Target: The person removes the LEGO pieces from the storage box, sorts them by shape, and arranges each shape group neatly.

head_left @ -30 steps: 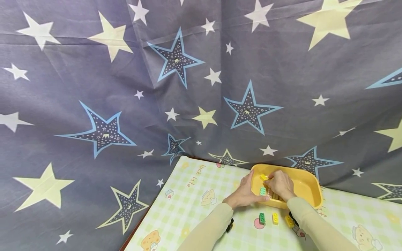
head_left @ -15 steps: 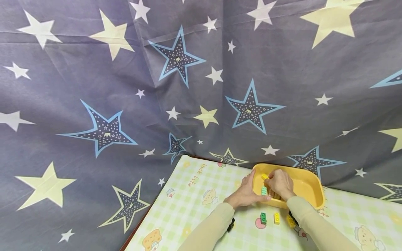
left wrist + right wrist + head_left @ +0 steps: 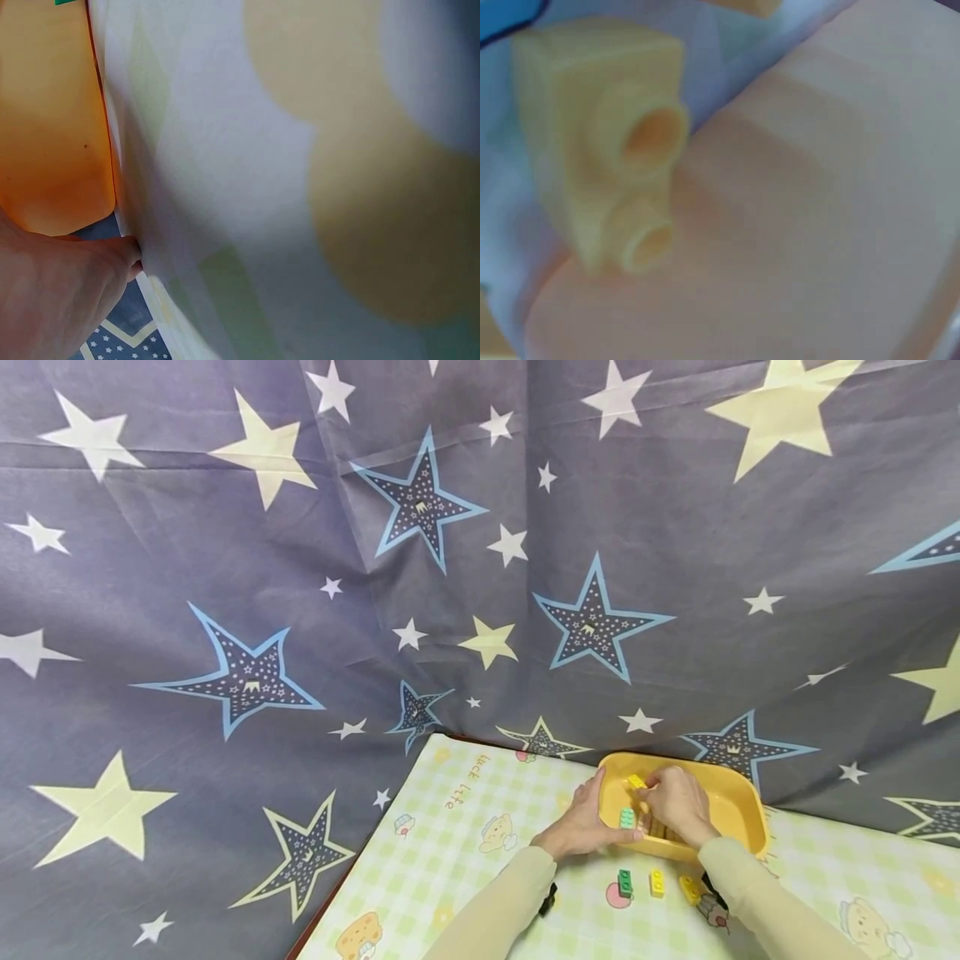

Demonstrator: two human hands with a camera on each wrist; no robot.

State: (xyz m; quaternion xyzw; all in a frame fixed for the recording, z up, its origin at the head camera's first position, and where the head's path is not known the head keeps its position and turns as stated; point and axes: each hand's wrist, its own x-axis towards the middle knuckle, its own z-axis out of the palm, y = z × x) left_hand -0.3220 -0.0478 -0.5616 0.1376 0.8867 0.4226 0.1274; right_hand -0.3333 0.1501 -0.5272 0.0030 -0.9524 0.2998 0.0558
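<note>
A yellow plastic tray (image 3: 738,806) stands toward the back of the table. My left hand (image 3: 581,822) grips its left end, fingers along the side and thumb across the front; in the left wrist view the tray wall (image 3: 56,127) shows beside that hand. Inside the tray, my right hand (image 3: 678,799) pinches a small yellow toy brick (image 3: 636,782), its fingers partly hiding it. A light green brick (image 3: 627,817) lies just left of the right hand, with tan pieces (image 3: 657,829) beneath it. Close to the right wrist camera is a yellow two-stud brick (image 3: 607,135).
In front of the tray, a dark green brick (image 3: 625,883), a yellow brick (image 3: 657,882) and another yellow brick (image 3: 689,889) lie on the checked tablecloth (image 3: 457,860). A star-patterned curtain (image 3: 480,568) hangs behind the table.
My right hand and the yellow brick at its fingertips have shifted slightly right within the tray. The right forearm has also moved right, uncovering more of the rightmost loose brick. My left hand keeps its grip.
</note>
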